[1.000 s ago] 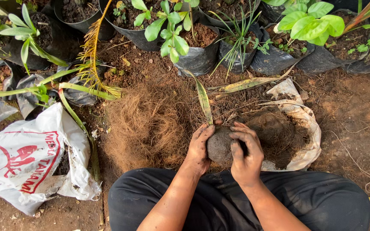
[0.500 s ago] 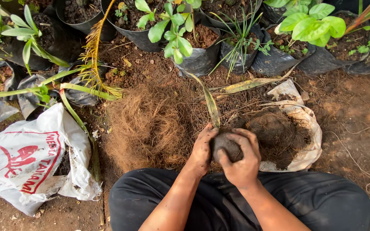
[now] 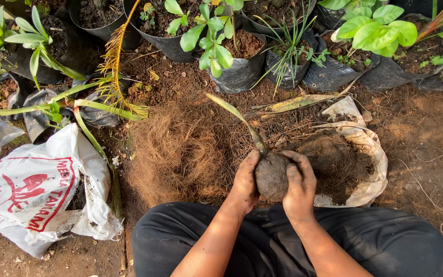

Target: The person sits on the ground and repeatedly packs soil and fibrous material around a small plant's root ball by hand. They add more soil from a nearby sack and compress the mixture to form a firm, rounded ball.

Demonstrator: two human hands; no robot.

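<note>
The person crouches over bare brown ground, dark trousers [image 3: 190, 241] filling the near edge of the view, and both hands meet around a rounded ball of dark soil [image 3: 272, 175] held just above the knees. The left hand [image 3: 246, 178] is curled against the ball's left side, fingers wrapped partway round it; the right hand [image 3: 299, 180] closes over the top and right side, fingers bent and pressing into the soil. A thin seedling [image 3: 237, 115] with one long pale-green leaf rises out of the ball and leans up and to the left. Just left of the hands lies a loose heap of brown coconut fibre [image 3: 178, 151]. Just right of them sits an open white sack [image 3: 370, 154] holding dark potting soil. Farther left lies a white printed bag [image 3: 32, 195] with red markings, crumpled on the ground. Along the far side stand black plastic grow bags [image 3: 242, 74] with green young plants.
</note>
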